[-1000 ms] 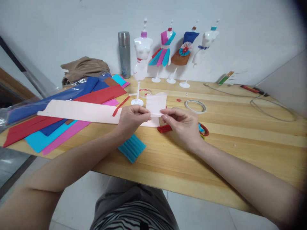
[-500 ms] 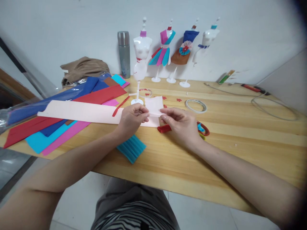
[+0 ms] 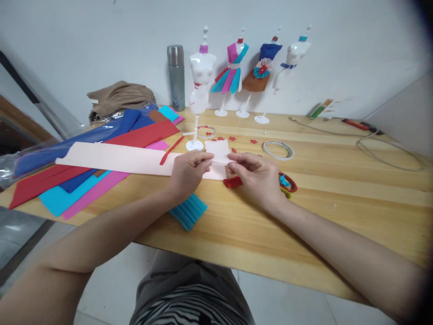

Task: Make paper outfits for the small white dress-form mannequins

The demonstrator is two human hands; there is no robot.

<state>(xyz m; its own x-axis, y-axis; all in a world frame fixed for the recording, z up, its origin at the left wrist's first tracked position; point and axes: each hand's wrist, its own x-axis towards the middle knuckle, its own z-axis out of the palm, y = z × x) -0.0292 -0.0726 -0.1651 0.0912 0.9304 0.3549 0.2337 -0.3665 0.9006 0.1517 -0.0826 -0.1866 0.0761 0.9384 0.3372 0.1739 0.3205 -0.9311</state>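
Between my hands is a small pale pink piece of crepe paper (image 3: pixel 218 148), its near edge folded over. My left hand (image 3: pixel 190 174) pinches the left end of that edge, and my right hand (image 3: pixel 259 174) pinches the right end. Under them lies a long pale pink paper strip (image 3: pixel 118 157) with a thin red strip (image 3: pixel 172 150) across it. A pleated teal piece (image 3: pixel 189 212) rests by my left wrist. Beneath my right hand a rolled red piece (image 3: pixel 232 182) and scissors with red handles (image 3: pixel 291 180) are partly hidden.
A bare white mannequin (image 3: pixel 200 85) stands behind my hands, with dressed mannequins (image 3: pixel 233 67) along the wall. Coloured paper sheets (image 3: pixel 34 192) pile up at left. A tape roll (image 3: pixel 277 150), small red flowers (image 3: pixel 253 141), a thermos (image 3: pixel 176 79) and a cable (image 3: pixel 379 158) lie or stand around.
Both hands keep their pinch on the pink paper. My left fingers have shifted slightly along the folded edge; the whole view has moved a little.
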